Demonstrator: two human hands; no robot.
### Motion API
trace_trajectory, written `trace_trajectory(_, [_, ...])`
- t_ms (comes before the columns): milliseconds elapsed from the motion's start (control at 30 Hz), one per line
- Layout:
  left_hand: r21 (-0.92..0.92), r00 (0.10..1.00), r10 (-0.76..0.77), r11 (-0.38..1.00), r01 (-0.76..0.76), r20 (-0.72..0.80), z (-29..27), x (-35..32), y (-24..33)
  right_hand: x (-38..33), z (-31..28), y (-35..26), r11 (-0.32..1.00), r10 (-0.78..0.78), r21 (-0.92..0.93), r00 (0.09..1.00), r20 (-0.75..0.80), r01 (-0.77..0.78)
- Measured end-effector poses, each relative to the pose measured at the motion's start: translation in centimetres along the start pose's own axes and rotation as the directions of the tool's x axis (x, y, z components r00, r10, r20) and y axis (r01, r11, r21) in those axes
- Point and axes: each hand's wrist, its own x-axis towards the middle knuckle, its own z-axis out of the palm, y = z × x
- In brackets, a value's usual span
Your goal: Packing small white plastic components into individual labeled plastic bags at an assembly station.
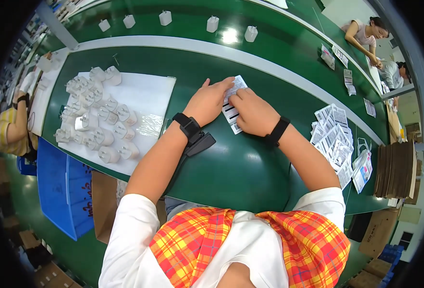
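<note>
A narrow printed paper leaflet lies on the green tabletop in front of me, between my two hands. My left hand is at its left edge, fingers closed on the paper near the upper part and one finger sticking up. From the right, my right hand is bent over the leaflet, its curled fingers gripping the middle of it. The fingertips are partly hidden. To the left, many white plug chargers stand grouped on a white sheet. A loose heap of similar leaflets lies to the right.
Beyond a pale rail, several white chargers stand spaced along a green surface. Right of the heap are a plastic bag and stacked brown cardboard. A blue bin sits below left. Co-workers sit at far left and upper right.
</note>
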Motion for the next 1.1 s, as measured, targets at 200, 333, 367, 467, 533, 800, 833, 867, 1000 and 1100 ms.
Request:
trace_trajectory(200, [0.325, 0.999, -0.038, 0.945, 0.028, 0.023, 0.9, -0.5, 1.5, 0.3, -0.2, 0.8, 1.000, -0.015, -0.007, 0.966, 0.257, 0.017])
trace_trajectory(333, [0.406, 0.997, 0.072, 0.911, -0.064, -0.004, 1.3, -1.4, 1.3, -3.3, -1.4, 0.2, 0.979, -0.202, 0.070, 0.928, 0.313, 0.190])
trace_trajectory(367, [0.409, 0.995, 0.097, 0.909, -0.077, -0.027, 1.3, -1.8, 1.3, -4.6, -2.1, -0.5, 0.983, -0.179, 0.041, 0.916, 0.359, 0.177])
trace_trajectory(467, [0.408, 0.992, 0.120, 0.908, -0.093, -0.042, 0.9, -2.3, 1.5, -5.5, -5.3, 0.6, 0.985, -0.119, 0.172, 0.834, 0.539, 0.030])
trace_trajectory(533, [0.407, 0.990, 0.139, 0.905, -0.122, -0.011, 0.3, -2.5, 1.6, -3.8, -7.4, 2.2, 0.937, 0.015, 0.280, 0.824, 0.566, -0.209])
trace_trajectory(800, [0.304, 0.998, 0.067, 0.950, -0.070, 0.021, 0.6, -0.7, 3.1, 11.1, -4.5, 20.4, 0.670, 0.739, 0.438, 0.598, -0.312, -0.600])
trace_trajectory(833, [0.311, 0.996, 0.084, 0.947, -0.085, 0.015, 0.5, -0.3, 3.3, 11.5, -4.1, 21.9, 0.642, 0.764, 0.491, 0.544, -0.346, -0.589])
trace_trajectory(867, [0.297, 0.996, 0.080, 0.952, -0.068, -0.028, 0.4, -0.3, 3.2, 12.0, -3.5, 22.5, 0.608, 0.791, 0.548, 0.494, -0.361, -0.574])
trace_trajectory(1000, [0.309, 0.984, 0.098, 0.950, -0.048, -0.149, 0.2, -1.5, 2.2, 12.3, -3.6, 16.8, 0.130, 0.810, 0.989, 0.569, -0.143, 0.064])
trace_trajectory(1100, [0.387, 0.956, 0.204, 0.915, -0.111, -0.210, 0.8, -1.4, 1.7, 8.1, -5.2, 9.6, 0.049, 0.539, 0.998, 0.841, -0.050, 0.028])
